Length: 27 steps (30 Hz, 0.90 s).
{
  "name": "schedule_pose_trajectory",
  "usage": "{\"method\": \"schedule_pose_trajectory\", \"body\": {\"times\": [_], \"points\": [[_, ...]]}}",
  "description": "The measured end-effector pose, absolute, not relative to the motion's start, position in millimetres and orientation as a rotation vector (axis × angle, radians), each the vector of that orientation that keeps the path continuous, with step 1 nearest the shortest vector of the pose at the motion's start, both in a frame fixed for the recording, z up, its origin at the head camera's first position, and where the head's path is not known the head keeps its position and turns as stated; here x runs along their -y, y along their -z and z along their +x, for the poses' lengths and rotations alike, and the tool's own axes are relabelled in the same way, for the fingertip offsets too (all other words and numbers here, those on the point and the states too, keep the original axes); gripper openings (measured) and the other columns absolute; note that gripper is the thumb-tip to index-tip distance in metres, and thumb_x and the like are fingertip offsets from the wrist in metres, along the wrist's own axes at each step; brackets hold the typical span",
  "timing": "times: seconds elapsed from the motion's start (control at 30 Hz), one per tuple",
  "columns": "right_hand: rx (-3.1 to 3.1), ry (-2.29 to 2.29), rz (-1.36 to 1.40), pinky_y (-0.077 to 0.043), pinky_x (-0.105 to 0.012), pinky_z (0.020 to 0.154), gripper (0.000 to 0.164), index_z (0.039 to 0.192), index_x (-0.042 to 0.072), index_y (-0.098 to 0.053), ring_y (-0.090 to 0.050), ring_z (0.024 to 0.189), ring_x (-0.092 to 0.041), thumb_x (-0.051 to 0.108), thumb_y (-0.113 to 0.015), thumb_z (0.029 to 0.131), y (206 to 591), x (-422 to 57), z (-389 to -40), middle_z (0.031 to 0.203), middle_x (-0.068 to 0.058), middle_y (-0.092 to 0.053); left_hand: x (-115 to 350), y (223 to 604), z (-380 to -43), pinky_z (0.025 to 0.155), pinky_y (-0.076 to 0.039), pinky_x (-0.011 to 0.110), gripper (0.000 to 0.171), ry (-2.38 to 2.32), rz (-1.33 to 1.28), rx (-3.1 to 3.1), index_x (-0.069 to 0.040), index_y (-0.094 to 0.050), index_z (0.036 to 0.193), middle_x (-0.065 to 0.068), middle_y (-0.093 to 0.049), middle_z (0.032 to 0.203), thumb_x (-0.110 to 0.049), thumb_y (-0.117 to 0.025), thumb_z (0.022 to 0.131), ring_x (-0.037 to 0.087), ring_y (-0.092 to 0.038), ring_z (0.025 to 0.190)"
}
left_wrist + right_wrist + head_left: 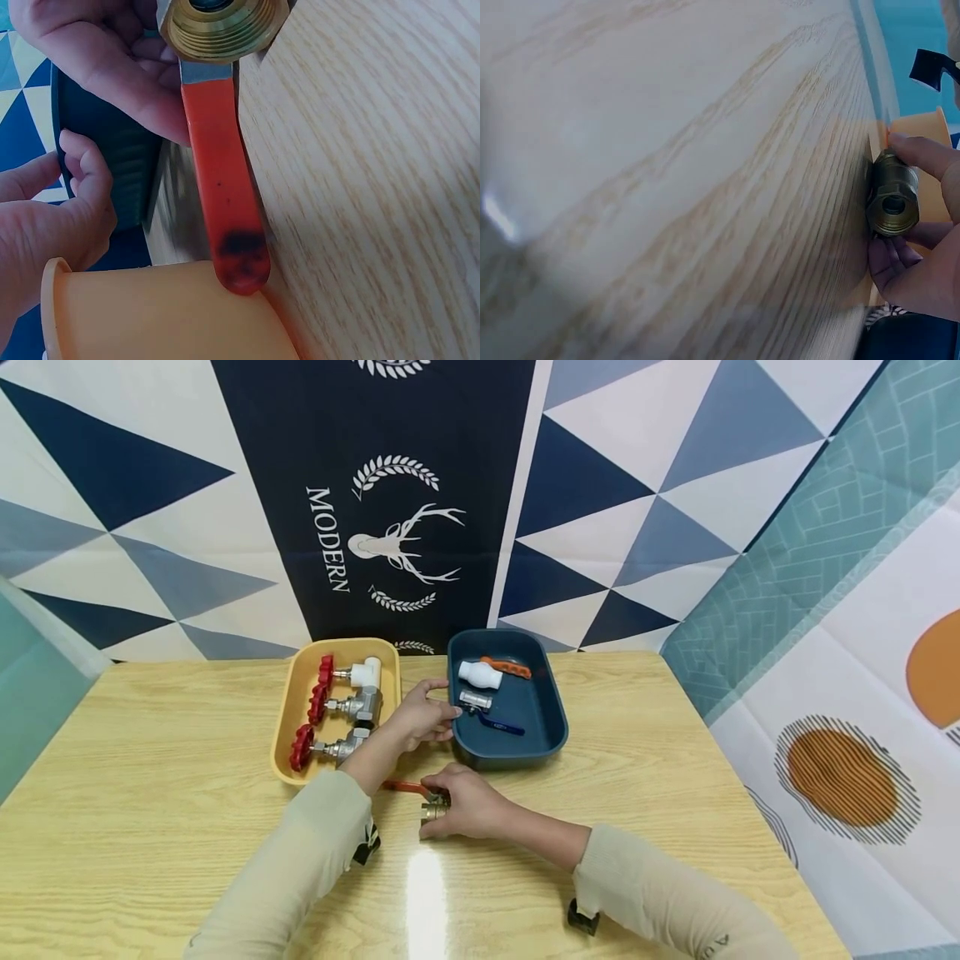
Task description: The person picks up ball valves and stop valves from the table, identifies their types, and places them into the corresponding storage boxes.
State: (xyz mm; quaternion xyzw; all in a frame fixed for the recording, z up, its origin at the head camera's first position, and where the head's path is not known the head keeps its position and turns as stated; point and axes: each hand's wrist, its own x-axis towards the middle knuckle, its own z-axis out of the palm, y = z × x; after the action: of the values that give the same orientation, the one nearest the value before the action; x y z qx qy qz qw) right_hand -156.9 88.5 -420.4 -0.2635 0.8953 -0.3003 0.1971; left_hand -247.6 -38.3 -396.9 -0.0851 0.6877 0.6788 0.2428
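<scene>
My right hand (476, 806) grips a brass ball valve (433, 812) low over the wooden table, in front of the two bins. The valve's threaded opening (892, 225) shows in the right wrist view. Its long red-orange lever (225, 172) points left, toward the yellow bin. My left hand (423, 717) pinches the left rim of the dark blue bin (558, 718), thumb and fingers on either side of the wall. Inside that bin lie a white valve (480, 675) with an orange handle (507, 668) and a small metal ball valve (476, 699) with a blue lever (501, 724).
Left of the blue bin stands a yellow bin (281, 752), partly behind my left forearm. It holds several valves with red handwheels (302, 747), one with a white body (366, 673). A patterned cloth (390, 535) hangs behind the table (150, 810).
</scene>
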Motion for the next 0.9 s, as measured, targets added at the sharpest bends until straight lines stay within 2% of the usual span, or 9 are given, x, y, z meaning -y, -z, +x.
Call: {"method": "schedule_pose_trajectory", "body": {"times": [0.33, 0.57, 0.73, 0.9], "points": [[-2.495, 0.860, -0.681, -0.044, -0.022, 0.076, 0.059, 0.120, 0.006, -0.061, -0.047, 0.091, -0.012, 0.030, -0.080, 0.071, 422.6, -84.7, -158.1, 0.102, -0.002, -0.056, 39.3, 398.8, -250.0, 0.061, -0.052, 0.024, 0.058, -1.852, -0.247, -1.878, -0.020, -0.033, 0.140, 0.012, -0.060, 0.108, -0.005, -0.059, 0.090, 0.015, -0.055, 0.068], [-2.453, 0.937, -0.586, -0.045, -0.023, 0.077, 0.059, 0.122, 0.008, -0.057, -0.048, 0.089, -0.010, 0.030, -0.080, 0.072, 418.4, -90.8, -156.0, 0.101, 0.001, -0.051, 39.2, 397.3, -250.3, 0.059, -0.051, 0.023, 0.059, -1.851, -0.234, -1.879, -0.019, -0.032, 0.140, 0.015, -0.059, 0.114, -0.004, -0.058, 0.090, 0.015, -0.055, 0.067], [-2.427, 0.939, -0.600, -0.045, -0.023, 0.076, 0.059, 0.121, 0.008, -0.057, -0.048, 0.088, -0.010, 0.028, -0.081, 0.071, 414.3, -94.6, -153.8, 0.100, 0.002, -0.052, 39.1, 396.9, -250.4, 0.059, -0.052, 0.024, 0.059, -1.843, -0.246, -1.886, -0.020, -0.033, 0.140, 0.011, -0.059, 0.106, -0.005, -0.059, 0.089, 0.015, -0.054, 0.068], [-2.380, 0.921, -0.580, -0.046, -0.026, 0.082, 0.062, 0.125, 0.007, -0.055, -0.050, 0.096, -0.011, 0.027, -0.081, 0.072, 413.0, -98.3, -152.4, 0.106, 0.001, -0.056, 39.6, 397.4, -250.4, 0.058, -0.051, 0.023, 0.059, -1.844, -0.241, -1.877, -0.019, -0.032, 0.140, 0.012, -0.060, 0.107, -0.004, -0.059, 0.090, 0.015, -0.054, 0.068]]}}
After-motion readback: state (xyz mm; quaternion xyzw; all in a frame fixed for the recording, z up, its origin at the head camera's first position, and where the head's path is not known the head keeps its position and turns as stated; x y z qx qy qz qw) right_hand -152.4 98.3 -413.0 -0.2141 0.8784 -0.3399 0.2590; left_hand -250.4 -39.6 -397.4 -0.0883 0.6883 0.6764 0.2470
